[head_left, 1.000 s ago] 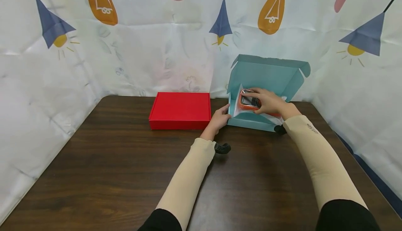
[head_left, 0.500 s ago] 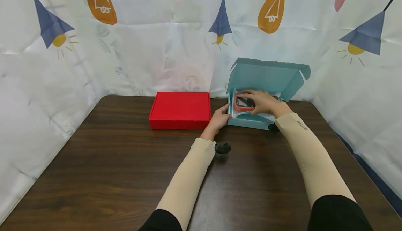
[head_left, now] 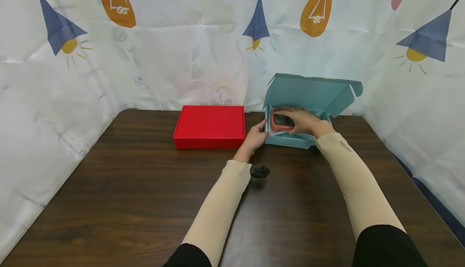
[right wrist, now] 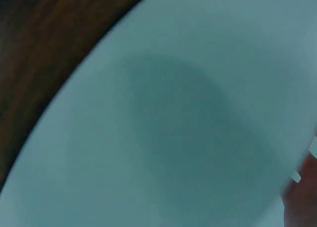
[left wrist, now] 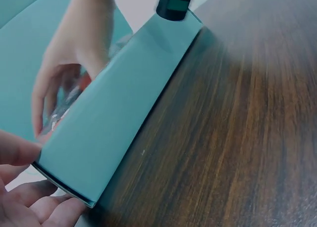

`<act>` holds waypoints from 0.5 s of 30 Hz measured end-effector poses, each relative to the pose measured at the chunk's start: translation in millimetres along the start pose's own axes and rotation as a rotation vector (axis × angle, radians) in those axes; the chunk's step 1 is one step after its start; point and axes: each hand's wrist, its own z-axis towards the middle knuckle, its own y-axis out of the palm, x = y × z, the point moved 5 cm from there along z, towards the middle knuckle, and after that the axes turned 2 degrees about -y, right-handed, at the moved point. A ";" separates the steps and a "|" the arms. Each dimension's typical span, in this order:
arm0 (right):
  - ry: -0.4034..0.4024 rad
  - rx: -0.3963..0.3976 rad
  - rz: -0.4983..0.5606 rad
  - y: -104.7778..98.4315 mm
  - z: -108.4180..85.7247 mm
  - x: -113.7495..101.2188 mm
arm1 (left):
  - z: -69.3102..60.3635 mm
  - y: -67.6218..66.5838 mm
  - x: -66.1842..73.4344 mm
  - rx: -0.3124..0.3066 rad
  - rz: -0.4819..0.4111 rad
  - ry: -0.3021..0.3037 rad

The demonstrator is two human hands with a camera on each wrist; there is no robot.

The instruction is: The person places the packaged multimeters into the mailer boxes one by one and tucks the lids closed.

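A teal cardboard box point(head_left: 290, 140) stands at the back right of the table with its lid point(head_left: 308, 91) up. Inside it lies an orange device with a dark screen point(head_left: 283, 121), wrapped in a clear plastic bag. My right hand point(head_left: 303, 121) reaches over the front wall and grips the bagged device from above. At the box's front left corner my left hand point(head_left: 255, 137) holds the side wall. In the left wrist view, its thumb point(left wrist: 20, 148) touches the top corner and the fingers lie lower. The right wrist view mostly shows the teal front wall point(right wrist: 173, 128), very close.
A closed red box point(head_left: 209, 124) sits just left of the teal box, beside my left hand. Dark wooden table point(head_left: 145, 202) surface spreads in front. A patterned cloth backdrop point(head_left: 163, 57) hangs behind the table and at both sides.
My right hand has moved left and down into the teal box with the bagged device, which now lies lower inside. The lid has tipped farther back. The left hand has stayed at the corner.
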 end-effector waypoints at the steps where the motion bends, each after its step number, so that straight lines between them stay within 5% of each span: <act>1: -0.005 0.004 0.017 1.9 -0.6 1.2 | -0.4 -0.1 0.0 0.002 -0.002 -0.004; 15: 0.053 -0.013 0.058 11.9 -3.9 10.7 | 1.2 1.6 1.2 -0.013 0.020 -0.011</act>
